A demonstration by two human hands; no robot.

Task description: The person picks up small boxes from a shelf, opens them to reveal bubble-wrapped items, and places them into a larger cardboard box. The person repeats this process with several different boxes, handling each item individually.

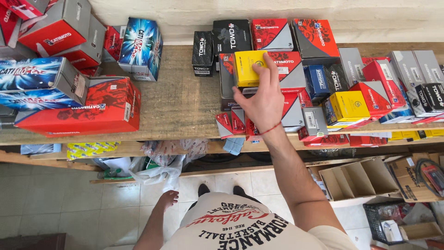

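Right hand point(262, 95): arm stretched forward, fingers curled over the near right edge of a small yellow box point(247, 68), thumb spread low to the left. Grip looks light, closed on the box corner rather than around the whole body.

Left hand point(167, 200): hangs by the hip over the tiled floor point(55, 203), loosely half-curled, holding nothing.

Yellow box: sits on top of a stack of grey-and-red cartons point(289, 69) near the middle of the wooden counter point(180, 102), just in front of the black boxes point(222, 44) by the wall.

Handling, judged: printed cardboard, stiff at the edges, faces likely to dent under a hard squeeze. Glossy, so somewhat slippery. Weight unknown; small size suggests a one-hand lift. Best hold: thumb and fingers across two opposite side faces, not the lid flap.

Containers:
- Yellow box shut; contents not visible.
- All cartons on counter shut; larger red and blue ones point(83, 109) piled at left.
- Open divided cardboard tray point(360, 178) below at right, its compartments look empty.
- Dark plastic crate point(381, 220) on floor, holds mixed packaging.
- Plastic bags point(159, 171) slumped on lower shelf; contents unclear.
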